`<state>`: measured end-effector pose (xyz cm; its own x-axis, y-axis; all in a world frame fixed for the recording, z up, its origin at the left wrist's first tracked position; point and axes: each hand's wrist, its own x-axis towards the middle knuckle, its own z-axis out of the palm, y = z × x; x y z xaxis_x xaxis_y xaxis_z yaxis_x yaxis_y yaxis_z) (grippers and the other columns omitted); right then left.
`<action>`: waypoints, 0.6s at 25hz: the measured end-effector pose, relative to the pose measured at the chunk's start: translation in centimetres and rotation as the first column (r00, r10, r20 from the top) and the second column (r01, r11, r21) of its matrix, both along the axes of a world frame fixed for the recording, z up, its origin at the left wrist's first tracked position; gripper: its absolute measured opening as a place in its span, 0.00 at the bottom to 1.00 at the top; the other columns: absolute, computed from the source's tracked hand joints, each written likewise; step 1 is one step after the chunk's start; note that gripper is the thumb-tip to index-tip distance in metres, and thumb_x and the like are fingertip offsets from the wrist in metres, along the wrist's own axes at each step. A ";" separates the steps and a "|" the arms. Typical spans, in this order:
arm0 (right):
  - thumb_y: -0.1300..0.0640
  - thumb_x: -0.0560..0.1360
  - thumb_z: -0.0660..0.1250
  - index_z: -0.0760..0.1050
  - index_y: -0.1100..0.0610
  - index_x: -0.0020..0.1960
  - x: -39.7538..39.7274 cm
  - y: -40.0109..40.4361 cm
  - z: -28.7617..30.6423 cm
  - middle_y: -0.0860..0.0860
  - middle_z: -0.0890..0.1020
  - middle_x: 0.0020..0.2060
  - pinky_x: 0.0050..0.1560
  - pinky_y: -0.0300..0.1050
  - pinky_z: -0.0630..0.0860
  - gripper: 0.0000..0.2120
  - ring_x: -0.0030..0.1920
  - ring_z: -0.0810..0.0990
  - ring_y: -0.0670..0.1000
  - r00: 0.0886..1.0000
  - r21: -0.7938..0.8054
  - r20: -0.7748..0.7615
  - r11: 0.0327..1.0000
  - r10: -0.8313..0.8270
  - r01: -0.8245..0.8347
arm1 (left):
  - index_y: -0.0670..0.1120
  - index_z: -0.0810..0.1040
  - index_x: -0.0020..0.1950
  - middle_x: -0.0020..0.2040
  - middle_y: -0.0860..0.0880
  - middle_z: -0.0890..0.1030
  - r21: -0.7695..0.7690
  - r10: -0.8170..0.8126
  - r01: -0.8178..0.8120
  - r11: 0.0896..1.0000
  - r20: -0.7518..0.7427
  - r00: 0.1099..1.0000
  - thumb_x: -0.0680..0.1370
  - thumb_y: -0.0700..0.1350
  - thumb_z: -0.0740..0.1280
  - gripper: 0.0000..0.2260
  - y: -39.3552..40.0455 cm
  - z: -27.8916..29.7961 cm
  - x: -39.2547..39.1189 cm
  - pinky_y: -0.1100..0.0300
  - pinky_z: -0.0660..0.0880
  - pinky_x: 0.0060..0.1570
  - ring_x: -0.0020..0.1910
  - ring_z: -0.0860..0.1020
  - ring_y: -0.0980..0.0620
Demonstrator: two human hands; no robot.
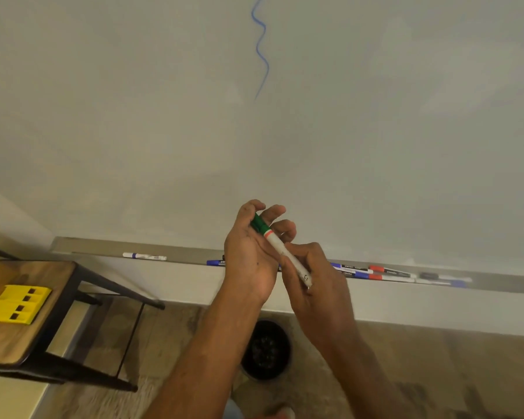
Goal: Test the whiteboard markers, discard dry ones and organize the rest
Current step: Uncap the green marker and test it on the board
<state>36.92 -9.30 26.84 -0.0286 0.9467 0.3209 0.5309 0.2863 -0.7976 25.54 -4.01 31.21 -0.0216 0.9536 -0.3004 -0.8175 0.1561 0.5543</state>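
Green-capped and white-barrelled, the marker [280, 248] lies slantwise between both hands in front of the whiteboard [375, 131]. The left hand [250, 255] curls its fingers round the green cap [259, 222], while the right hand [318, 278] pinches the lower barrel just below. The step in hand looks like uncapping for a test stroke. To do it well, the person should pull straight along the barrel's axis, keep hold of the cap for re-closing, then draw beside the blue squiggle [262, 46] high above the hands. Behind and just beyond the hands, the tray [188, 257] carries the other markers [384, 272], mostly off to the right. Below the wrists sits a dark bin [266, 349], likely for dry ones; well left, a yellow holder [15, 303] rests on a stool [43, 276].
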 end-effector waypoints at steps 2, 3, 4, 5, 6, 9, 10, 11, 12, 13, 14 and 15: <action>0.36 0.80 0.56 0.71 0.44 0.59 -0.6 -0.2 -0.3 0.37 0.77 0.38 0.32 0.36 0.74 0.15 0.39 0.79 0.44 1.000 -0.043 -0.018 0.999 0.007 -0.008 | 0.46 0.76 0.44 0.37 0.45 0.80 0.010 0.027 -0.027 1.000 -0.013 1.000 0.84 0.47 0.60 0.11 0.1 -0.6 0.3 0.53 0.77 0.42 0.31 0.77 0.47; 0.37 0.80 0.56 0.70 0.43 0.57 -0.9 -0.4 -0.3 0.39 0.78 0.38 0.32 0.39 0.75 0.13 0.39 0.79 0.45 0.998 -0.068 -0.057 0.998 0.014 -0.018 | 0.46 0.75 0.43 0.34 0.45 0.77 0.021 0.045 -0.045 0.999 -0.022 0.999 0.84 0.47 0.59 0.12 0.1 -1.0 0.5 0.54 0.77 0.40 0.29 0.75 0.47; 0.39 0.81 0.56 0.69 0.43 0.57 -1.1 -0.5 -0.4 0.39 0.79 0.40 0.32 0.41 0.76 0.11 0.39 0.79 0.46 0.994 -0.093 -0.105 0.995 0.019 -0.028 | 0.46 0.74 0.42 0.32 0.45 0.75 0.039 0.064 -0.062 0.997 -0.033 0.997 0.85 0.46 0.59 0.12 0.2 -1.3 0.7 0.53 0.76 0.38 0.28 0.73 0.47; 0.40 0.81 0.57 0.69 0.44 0.57 -1.3 -0.7 -0.4 0.38 0.78 0.43 0.32 0.43 0.76 0.10 0.38 0.79 0.46 0.989 -0.115 -0.149 0.993 0.022 -0.039 | 0.45 0.73 0.42 0.31 0.46 0.72 0.058 0.078 -0.076 0.995 -0.046 0.996 0.85 0.46 0.58 0.13 0.2 -1.6 0.9 0.53 0.76 0.38 0.27 0.72 0.47; 0.42 0.81 0.57 0.69 0.46 0.57 -1.4 -0.8 -0.4 0.35 0.78 0.44 0.32 0.43 0.76 0.10 0.38 0.79 0.46 0.982 -0.133 -0.186 0.990 0.023 -0.048 | 0.45 0.72 0.41 0.30 0.46 0.71 0.074 0.087 -0.083 0.994 -0.059 0.994 0.85 0.46 0.58 0.13 0.3 -1.9 1.0 0.53 0.76 0.37 0.26 0.70 0.47; 0.45 0.82 0.57 0.70 0.49 0.58 -1.6 -0.9 -0.5 0.31 0.77 0.44 0.33 0.43 0.77 0.11 0.39 0.80 0.46 0.967 -0.152 -0.255 0.986 0.023 -0.063 | 0.45 0.70 0.40 0.27 0.47 0.67 0.080 0.085 -0.079 0.994 -0.069 0.994 0.84 0.44 0.57 0.13 0.6 -2.8 1.3 0.54 0.76 0.36 0.24 0.68 0.48; 0.46 0.82 0.57 0.70 0.49 0.58 -1.6 -0.9 -0.6 0.30 0.77 0.44 0.34 0.43 0.77 0.10 0.40 0.80 0.45 0.962 -0.162 -0.273 0.985 0.018 -0.064 | 0.45 0.69 0.40 0.27 0.47 0.66 0.076 0.080 -0.075 0.994 -0.066 0.995 0.84 0.44 0.57 0.13 0.7 -3.1 1.4 0.55 0.75 0.36 0.23 0.67 0.49; 0.46 0.82 0.57 0.70 0.48 0.58 -1.7 -0.9 -0.8 0.30 0.78 0.44 0.35 0.44 0.78 0.09 0.41 0.80 0.45 0.957 -0.176 -0.290 0.982 0.012 -0.065 | 0.45 0.69 0.39 0.27 0.47 0.65 0.071 0.076 -0.071 0.995 -0.064 0.995 0.84 0.44 0.57 0.13 0.7 -3.4 1.4 0.55 0.75 0.36 0.23 0.67 0.49; 0.46 0.82 0.58 0.69 0.46 0.57 -1.8 -0.9 -0.9 0.32 0.79 0.45 0.35 0.45 0.79 0.06 0.41 0.80 0.45 0.954 -0.186 -0.301 0.980 0.005 -0.064 | 0.45 0.69 0.39 0.27 0.47 0.65 0.067 0.071 -0.067 0.996 -0.064 0.995 0.84 0.43 0.57 0.13 0.8 -3.6 1.4 0.55 0.75 0.36 0.22 0.67 0.49; 0.47 0.82 0.58 0.69 0.44 0.56 -1.8 -0.9 -1.2 0.35 0.79 0.45 0.36 0.47 0.79 0.04 0.41 0.80 0.46 0.952 -0.191 -0.307 0.980 0.000 -0.062 | 0.45 0.69 0.39 0.27 0.47 0.65 0.061 0.069 -0.064 0.996 -0.068 0.995 0.84 0.43 0.57 0.13 0.9 -3.9 1.5 0.55 0.75 0.36 0.22 0.67 0.49; 0.47 0.83 0.58 0.68 0.43 0.55 -1.8 -0.8 -1.4 0.38 0.79 0.45 0.36 0.48 0.79 0.02 0.41 0.80 0.47 0.950 -0.194 -0.311 0.979 -0.004 -0.059 | 0.45 0.69 0.39 0.27 0.47 0.65 0.056 0.066 -0.062 0.997 -0.074 0.995 0.84 0.43 0.57 0.13 0.9 -4.2 1.5 0.56 0.75 0.35 0.22 0.67 0.49; 0.48 0.83 0.59 0.68 0.41 0.54 -1.8 -0.8 -1.6 0.39 0.79 0.45 0.35 0.47 0.79 0.02 0.41 0.80 0.47 0.950 -0.197 -0.312 0.979 -0.007 -0.058 | 0.45 0.68 0.39 0.27 0.47 0.65 0.051 0.064 -0.060 0.997 -0.083 0.994 0.84 0.43 0.56 0.13 0.9 -4.4 1.5 0.55 0.75 0.36 0.22 0.67 0.49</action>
